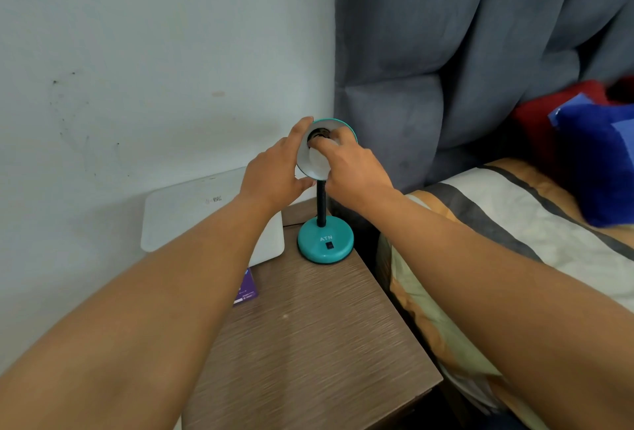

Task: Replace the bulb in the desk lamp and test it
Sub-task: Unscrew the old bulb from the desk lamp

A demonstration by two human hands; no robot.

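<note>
A teal desk lamp stands at the far end of a brown bedside table, with a round base (325, 240) marked ATN and a black flexible neck (321, 203). Its shade (310, 169) is tilted towards me, white inside. My left hand (274, 172) grips the shade's left rim, thumb under the lower edge. My right hand (353, 164) reaches into the shade from the right, fingers closed around a white bulb (317, 158) at the dark socket (315, 136). I cannot tell how deep the bulb sits in the socket.
A flat white box (192, 213) leans against the wall to the left of the lamp. A purple card (247, 287) lies at the table's (308, 344) left edge. A bed with striped bedding (514, 224) adjoins on the right, under a grey padded headboard (446, 52).
</note>
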